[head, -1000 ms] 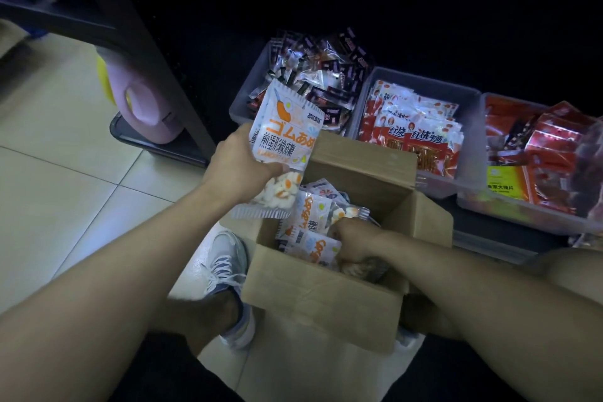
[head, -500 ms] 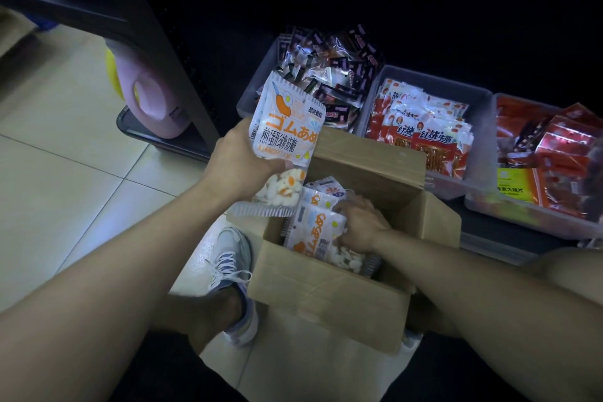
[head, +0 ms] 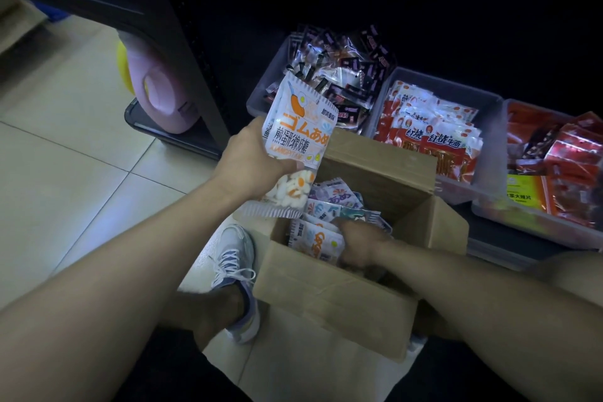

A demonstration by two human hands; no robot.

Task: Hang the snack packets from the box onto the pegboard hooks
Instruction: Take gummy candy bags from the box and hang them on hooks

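While the left hand (head: 249, 161) grips a packet (head: 298, 127) above the box (head: 326, 297) rim, right fingers (head: 350, 240) clutch another inside.

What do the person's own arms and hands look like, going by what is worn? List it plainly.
Both forearms are bare, with no sleeves in view. The left hand and the right hand wear no gloves. No watch, bracelet or ring is visible, though the picture is dim and the right hand's fingers are partly hidden in the brown cardboard box.
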